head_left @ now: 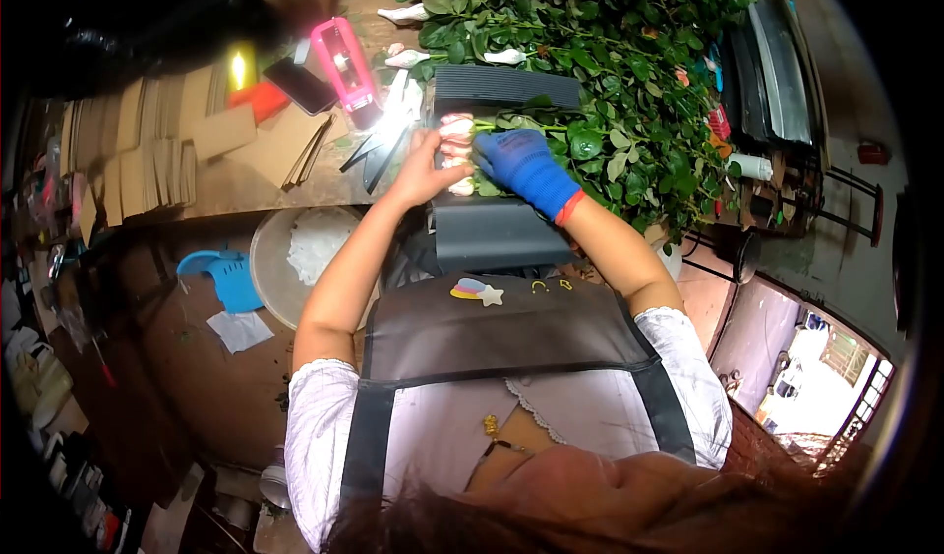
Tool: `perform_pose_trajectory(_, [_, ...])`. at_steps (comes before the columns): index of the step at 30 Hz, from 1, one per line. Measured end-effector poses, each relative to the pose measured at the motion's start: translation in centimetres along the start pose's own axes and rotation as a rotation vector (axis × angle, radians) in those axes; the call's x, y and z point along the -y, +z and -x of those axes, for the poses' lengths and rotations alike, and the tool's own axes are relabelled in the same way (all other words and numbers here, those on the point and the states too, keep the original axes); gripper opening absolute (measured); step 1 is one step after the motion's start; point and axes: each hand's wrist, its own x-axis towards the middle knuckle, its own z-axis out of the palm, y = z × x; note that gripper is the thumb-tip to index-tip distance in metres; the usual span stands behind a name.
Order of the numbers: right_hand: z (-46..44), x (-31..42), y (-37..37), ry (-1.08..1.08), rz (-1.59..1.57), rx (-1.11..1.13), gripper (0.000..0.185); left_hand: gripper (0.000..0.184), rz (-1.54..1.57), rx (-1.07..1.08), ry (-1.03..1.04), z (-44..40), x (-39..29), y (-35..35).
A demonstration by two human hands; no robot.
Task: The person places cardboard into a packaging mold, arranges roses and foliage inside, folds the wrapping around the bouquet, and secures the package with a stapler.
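Several pale pink roses (456, 149) lie in a row with their heads level, between a dark ridged panel (506, 87) and a smooth dark grey panel (501, 234). My left hand (425, 169), bare, is closed about the rose heads, thumb on the near ones and fingers at the far ones. My right hand (524, 166), in a blue knitted glove, lies over the stems just behind the heads. Its fingers are bent round them, and the fingertips are partly hidden. Leafy rose stems (629, 92) spread out to the right of the glove.
To the left are a pink-framed object (341, 62), a phone (300, 85), scissors (379, 151) and stacked cardboard pieces (147, 151). More wrapped rose heads (404, 14) lie at the back. Below the table edge stand a large round tub (270, 269) and a blue dustpan-like piece (224, 281).
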Motion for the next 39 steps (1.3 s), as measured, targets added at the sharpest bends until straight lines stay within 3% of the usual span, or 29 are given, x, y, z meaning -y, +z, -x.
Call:
perform_pose_trajectory(2, [0.1,-0.1,0.1,0.000,0.009,-0.002,0.027,0.045,0.263,-0.046,-0.231,-1.0,-0.6,0.4])
perform_pose_trajectory(4, [0.7,-0.4,0.7,0.008,-0.011,-0.032,0.027,0.038,0.166,-0.102,-0.215,-1.1,-0.3,0.9])
perform_pose_trajectory(6, [1.6,-0.4,0.5,0.058,-0.051,-0.131,0.032,0.032,-0.002,-0.203,-0.058,-0.8,-0.2,1.4])
perform_pose_trajectory(8, [2.2,0.1,-1.2,0.133,-0.091,-0.258,0.035,0.031,0.031,-0.188,-0.106,-0.8,-0.4,1.3])
perform_pose_trajectory(10, [0.7,-0.6,-0.6,0.148,-0.117,-0.211,0.035,0.029,0.061,-0.183,-0.120,-0.8,-0.2,1.4])
perform_pose_trajectory(14, [-1.4,-3.0,0.8,0.117,-0.192,-0.222,0.026,0.052,0.113,-0.275,-0.061,-0.7,1.2,2.3])
perform_pose_trajectory(18, [-0.9,-3.3,1.1,0.060,-0.229,-0.243,0.026,0.063,0.198,-0.278,-0.026,-1.1,-0.7,1.8])
perform_pose_trajectory(19, [-1.0,-3.2,1.1,0.057,-0.220,-0.237,0.027,0.068,0.016,-0.273,0.003,-1.5,-1.3,1.3])
perform_pose_trajectory(20, [-1.0,-3.1,1.2,0.065,-0.217,-0.222,0.027,0.072,0.262,-0.136,-0.199,-1.6,-2.0,0.8])
perform_pose_trajectory(22, [-1.1,-2.9,1.4,0.081,-0.213,-0.193,0.026,0.070,0.007,-0.206,-0.195,-3.3,0.0,1.2])
perform_pose_trajectory(24, [-1.1,-2.9,1.3,0.068,-0.069,-0.118,0.030,0.057,0.185,-0.194,-0.228,-3.6,-1.9,0.9])
perform_pose_trajectory(26, [-0.3,-1.5,-1.0,0.094,0.063,0.035,0.030,0.050,0.225,-0.190,-0.096,-4.1,-0.3,1.3])
perform_pose_trajectory(27, [0.7,-0.7,-2.9,0.108,-0.015,-0.037,0.030,0.038,0.146,-0.219,-0.046,-3.9,-0.9,1.1])
perform_pose_trajectory(30, [0.8,-1.1,-2.0,0.095,0.023,-0.375,0.027,0.033,0.201,-0.256,-0.105,-3.6,-2.6,1.1])
perform_pose_trajectory(32, [-0.4,-1.6,-1.1,0.077,0.092,-0.319,0.023,0.042,0.277,-0.224,-0.095,-3.7,-1.0,1.4])
perform_pose_trajectory(34, [-1.3,-1.2,-1.7,0.084,0.156,-0.280,0.023,0.038,0.314,-0.213,-0.063,-3.5,-1.9,1.2])
perform_pose_trajectory(37, [-1.3,-1.0,-1.9,0.099,0.151,-0.237,0.018,0.033,0.124,-0.275,-0.096,-3.1,-1.2,1.3])
perform_pose_trajectory(39, [-1.1,-1.1,-1.8,0.077,0.159,-0.244,0.016,0.040,0.006,-0.280,-0.064,-2.9,-0.5,1.2])
